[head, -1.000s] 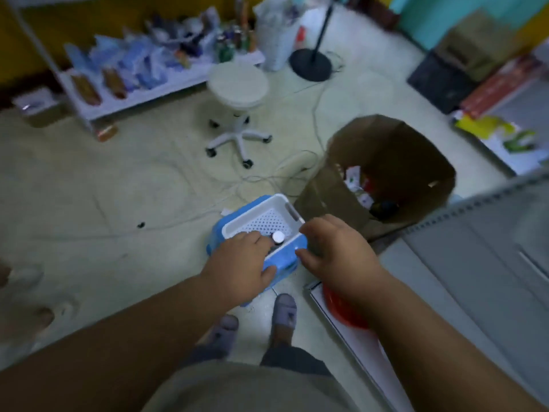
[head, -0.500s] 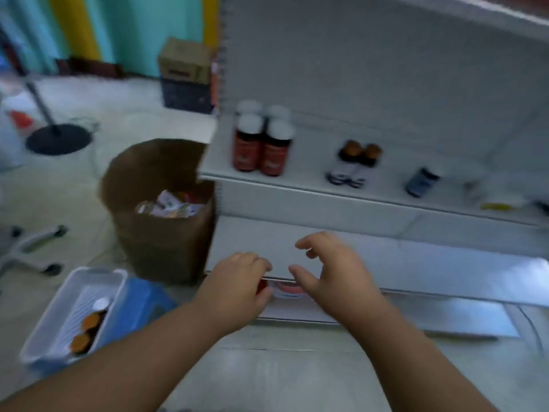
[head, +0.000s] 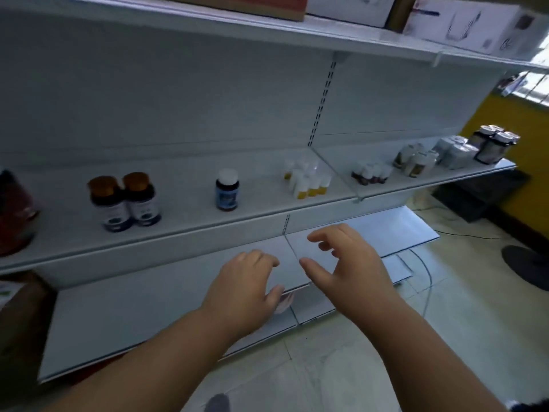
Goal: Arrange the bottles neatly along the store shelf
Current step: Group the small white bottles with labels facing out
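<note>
View has swung up; both hands point(head: 297, 281) hover empty before shelf point(head: 184, 233).

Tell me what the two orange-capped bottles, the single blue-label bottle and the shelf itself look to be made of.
Orange-capped bottles: dark glossy bodies, plastic or glass, I cannot tell which; caps look like smooth plastic; pale printed labels. Blue-label bottle: dark shiny body, white matte cap, probably plastic. Shelf: likely painted sheet metal, judging by its thin, flat, evenly pale panels and slotted upright.
</note>
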